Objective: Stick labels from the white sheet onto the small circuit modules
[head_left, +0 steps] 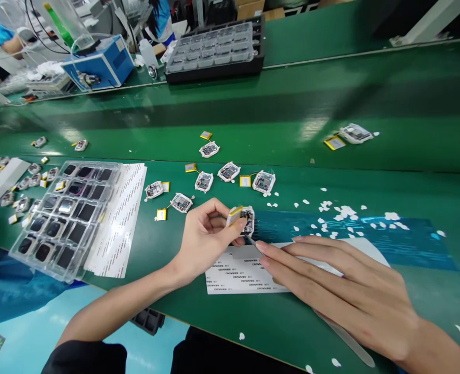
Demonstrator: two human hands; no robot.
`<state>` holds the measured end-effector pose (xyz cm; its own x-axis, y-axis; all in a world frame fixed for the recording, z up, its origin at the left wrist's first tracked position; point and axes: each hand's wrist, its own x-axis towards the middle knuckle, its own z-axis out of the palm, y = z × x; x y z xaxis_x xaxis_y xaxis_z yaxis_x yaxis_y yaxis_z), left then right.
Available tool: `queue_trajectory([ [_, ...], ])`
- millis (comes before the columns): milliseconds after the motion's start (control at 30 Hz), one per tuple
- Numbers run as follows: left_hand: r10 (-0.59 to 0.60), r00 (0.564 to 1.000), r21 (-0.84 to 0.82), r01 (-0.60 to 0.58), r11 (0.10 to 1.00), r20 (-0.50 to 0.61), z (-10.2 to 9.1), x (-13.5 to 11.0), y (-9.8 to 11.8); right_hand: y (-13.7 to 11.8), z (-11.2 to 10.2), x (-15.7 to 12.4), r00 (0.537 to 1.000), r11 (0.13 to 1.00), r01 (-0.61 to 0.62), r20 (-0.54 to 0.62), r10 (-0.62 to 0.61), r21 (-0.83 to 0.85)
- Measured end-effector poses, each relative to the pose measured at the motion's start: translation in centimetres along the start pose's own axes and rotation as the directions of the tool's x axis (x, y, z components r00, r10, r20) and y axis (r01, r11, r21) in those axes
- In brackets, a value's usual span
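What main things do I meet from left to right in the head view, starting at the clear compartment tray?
Clear compartment tray → printed white sheets → left hand → open watch casing with exposed circuitry → right hand.

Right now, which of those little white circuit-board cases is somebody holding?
The white circuit-board case in the left hand. It alone is gripped, while the loose cases just beyond it lie on the green workbench.

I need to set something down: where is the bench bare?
Bare: the bench between the black tray and middle cases; also just right of the rightmost case. Crowded: left, around the clear tray; centre, by the left hand; right, scraps beyond the right hand.
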<state>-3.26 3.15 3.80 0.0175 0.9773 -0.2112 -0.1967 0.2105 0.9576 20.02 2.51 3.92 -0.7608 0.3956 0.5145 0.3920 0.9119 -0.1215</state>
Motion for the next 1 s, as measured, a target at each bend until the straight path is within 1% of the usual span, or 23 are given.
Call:
queue_trajectory([
  [67, 0.024, 0.998, -0.011, -0.025, 1.000, -0.050, 0.3, -0.1, -0.2, 0.0, 0.4, 0.1, 0.999, 1.000, 0.000, -0.035, 0.000, -0.010],
  [133, 0.044, 0.994, -0.026, -0.047, 0.999, -0.100, 0.6, -0.2, -0.3, 0.0, 0.6, 0.1, 0.996, 1.000, -0.026, -0.087, 0.026, 0.001],
  [200, 0.047, 0.992, -0.022, -0.050, 0.998, -0.114, 0.8, -0.2, -0.4, 0.0, 0.7, 0.1, 0.992, 0.997, -0.066, -0.107, 0.070, 0.041],
  [300, 0.043, 0.994, 0.000, -0.043, 0.999, -0.099, 0.7, -0.2, -0.4, -0.2, 0.4, 0.1, 0.991, 0.991, -0.106, -0.073, 0.112, 0.083],
  [433, 0.047, 0.995, 0.007, -0.047, 0.999, -0.087, 0.7, -0.3, -0.2, -0.1, 0.6, 0.5, 0.987, 0.991, -0.085, -0.127, 0.098, 0.101],
  [533, 0.048, 0.994, -0.002, -0.048, 0.999, -0.097, 0.8, -0.3, -0.4, 0.1, 0.8, 0.8, 0.987, 0.993, -0.062, -0.141, 0.076, 0.104],
  [633, 0.035, 0.995, 0.002, -0.035, 0.999, -0.091, 0.7, -0.3, -0.7, 0.2, 0.3, 0.7, 0.987, 0.994, -0.071, -0.135, 0.082, 0.082],
  [700, 0.063, 0.997, 0.050, -0.061, 0.997, -0.050, 0.1, 0.2, -0.7, 0.1, -0.3, 0.4, 0.991, 0.993, -0.094, -0.084, 0.099, 0.065],
  [767, 0.152, 0.988, 0.175, -0.149, 0.973, -0.002, -1.2, 1.8, -0.1, 0.0, -0.8, 0.1, 0.993, 0.993, -0.110, -0.044, 0.112, 0.037],
  [800, 0.205, 0.979, 0.303, -0.196, 0.933, 0.003, -2.2, 3.1, 0.5, 0.0, -0.9, 0.0, 0.993, 0.994, -0.106, -0.059, 0.106, 0.015],
  [833, 0.257, 0.966, 0.442, -0.229, 0.867, -0.003, -3.3, 4.7, 1.2, 0.0, -0.9, 0.0, 0.993, 0.996, -0.089, -0.076, 0.087, -0.011],
  [867, 0.297, 0.954, 0.613, -0.219, 0.759, -0.028, -4.7, 6.4, 2.1, 0.1, -0.9, 0.0, 0.994, 0.997, -0.063, -0.093, 0.059, -0.033],
  [900, 0.328, 0.941, 0.801, -0.132, 0.585, -0.084, -6.0, 8.2, 3.0, 0.1, -0.9, 0.0, 0.994, 0.998, -0.032, -0.106, 0.027, -0.050],
  [933, 0.346, 0.929, 0.858, -0.070, 0.509, -0.130, -7.3, 10.0, 4.0, 0.2, -0.8, 0.0, 0.993, 0.998, -0.003, -0.118, -0.005, -0.063],
  [1000, 0.351, 0.919, 0.910, 0.016, 0.415, -0.177, -9.5, 12.9, 5.4, 0.3, -0.6, 0.0, 0.989, 0.996, 0.037, -0.137, -0.048, -0.081],
])
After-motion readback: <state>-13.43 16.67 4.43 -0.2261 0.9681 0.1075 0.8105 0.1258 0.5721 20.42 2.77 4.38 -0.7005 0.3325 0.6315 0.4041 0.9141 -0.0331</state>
